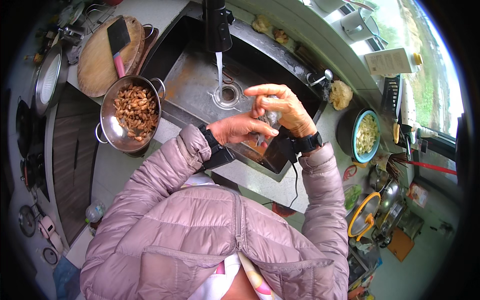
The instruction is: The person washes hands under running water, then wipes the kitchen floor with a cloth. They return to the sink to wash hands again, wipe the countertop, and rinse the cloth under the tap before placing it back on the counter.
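Over the right part of the dark sink (pixel 185 80), my two hands meet around a small crumpled silvery-grey thing (pixel 272 118); its kind is hard to make out. My right hand (pixel 286 111) is closed over it from the right, with its index finger pointing left. From the left, my left hand (pixel 235 129) holds its lower side, its fingers partly hidden beneath the right hand. Water runs from the black faucet (pixel 216 30) onto the drain (pixel 227 95), left of my hands. Both wrists wear black straps.
A steel two-handled pan (pixel 106 117) of small brown pieces stands left of the sink. Behind it lie a round wooden board (pixel 92 60) and a cleaver (pixel 118 36). At right are a teal-rimmed bowl (pixel 356 150) of pale chopped food and a yellow-rimmed strainer (pixel 354 225). A cable (pixel 296 185) hangs by my right wrist.
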